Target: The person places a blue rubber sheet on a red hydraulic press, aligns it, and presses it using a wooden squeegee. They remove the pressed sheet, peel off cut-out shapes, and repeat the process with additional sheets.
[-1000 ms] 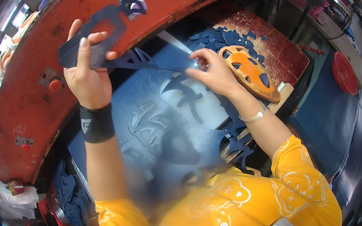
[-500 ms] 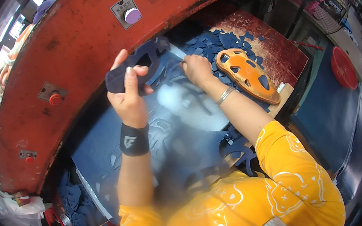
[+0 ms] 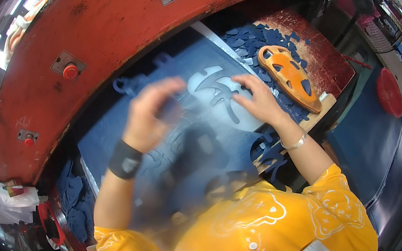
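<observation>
A dark blue sheet [image 3: 109, 133] lies below both my hands, with cut outlines and loose curved shapes in its surface. My left hand [image 3: 150, 114], smeared by motion, is raised over its middle, fingers curved and apart from the thumb with nothing between them. To the right, my right hand [image 3: 261, 100] is open over the sheet's right part, thumb and fingers spread, close to a cut curved shape [image 3: 222, 94]. Beyond my left hand, a dark blue cut-out piece [image 3: 126, 86] lies by the sheet's far edge. A blurred haze hides part of the near middle.
An orange sole-shaped cutting die [image 3: 289, 79] rests at the right, beside blue scraps [image 3: 255, 38] on a worn red board [image 3: 328, 59]. The red machine beam [image 3: 111, 35] with buttons spans the far side. A red basket [image 3: 389, 93] stands far right; more blue scraps [image 3: 75, 199] lie left.
The dark blue cut-out piece that my left hand held up is no longer in it. Both hands have come nearer; my right hand has left the sheet's far right edge. The view has shifted.
</observation>
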A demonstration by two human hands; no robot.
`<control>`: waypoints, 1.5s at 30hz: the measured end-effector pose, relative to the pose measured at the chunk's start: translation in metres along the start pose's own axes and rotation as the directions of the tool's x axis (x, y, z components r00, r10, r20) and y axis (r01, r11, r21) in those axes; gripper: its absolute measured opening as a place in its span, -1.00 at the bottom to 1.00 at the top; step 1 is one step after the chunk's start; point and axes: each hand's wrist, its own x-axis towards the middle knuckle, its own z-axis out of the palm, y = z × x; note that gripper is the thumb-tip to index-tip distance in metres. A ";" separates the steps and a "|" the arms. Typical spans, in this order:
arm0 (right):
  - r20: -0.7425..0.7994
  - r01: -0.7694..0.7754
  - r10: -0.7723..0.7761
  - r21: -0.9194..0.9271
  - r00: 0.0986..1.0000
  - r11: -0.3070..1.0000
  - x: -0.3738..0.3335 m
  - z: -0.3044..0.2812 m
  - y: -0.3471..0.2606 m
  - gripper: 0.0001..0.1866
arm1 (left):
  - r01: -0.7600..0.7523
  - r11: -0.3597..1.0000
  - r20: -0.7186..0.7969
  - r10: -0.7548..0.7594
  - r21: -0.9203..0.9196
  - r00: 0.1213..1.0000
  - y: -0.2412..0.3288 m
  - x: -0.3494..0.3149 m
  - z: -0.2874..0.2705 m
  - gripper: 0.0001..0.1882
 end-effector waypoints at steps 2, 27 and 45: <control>0.022 0.143 -0.142 -0.140 0.990 0.980 -0.014 0.005 -0.001 -0.62 | 0.058 0.993 0.344 -0.090 0.101 0.935 0.014 -0.033 0.036 -0.40; 0.138 0.332 -0.358 0.178 0.924 0.926 0.011 0.070 -0.127 -0.46 | 0.104 0.639 -0.379 -0.571 -0.762 0.728 -0.028 -0.065 0.024 -0.56; 0.252 0.129 -0.187 0.228 0.949 0.965 -0.007 0.071 -0.055 -0.81 | -0.334 0.674 -0.741 -0.503 -0.659 0.446 -0.071 -0.061 -0.162 -0.56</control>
